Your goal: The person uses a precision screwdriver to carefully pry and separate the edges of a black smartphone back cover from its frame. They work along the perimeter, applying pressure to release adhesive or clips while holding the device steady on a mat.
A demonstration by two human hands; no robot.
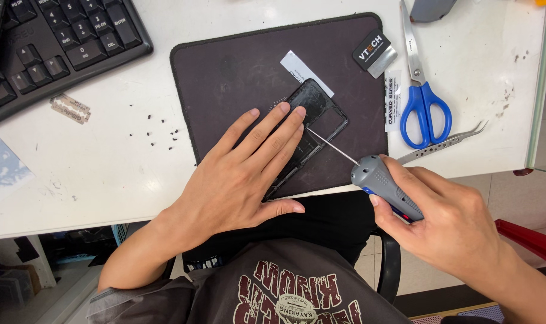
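While the white table (105, 162) is carrying a dark, grippy work mat (237, 66), the left hand (243, 174) is lying open and flat, pinning a thin, rigid black phone frame (318, 114) at mat's centre; it looks light and crack-prone, best held by its edges. The right hand (447, 222) is gripping a grey-handled precision screwdriver (378, 179), its slim steel tip touching the frame.

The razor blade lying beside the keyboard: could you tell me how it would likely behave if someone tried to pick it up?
The razor blade looks thin and flat on the white table, so it is probably very light, hard to lift off the smooth surface, and inclined to slide. It probably flexes slightly, and its edges could cut.
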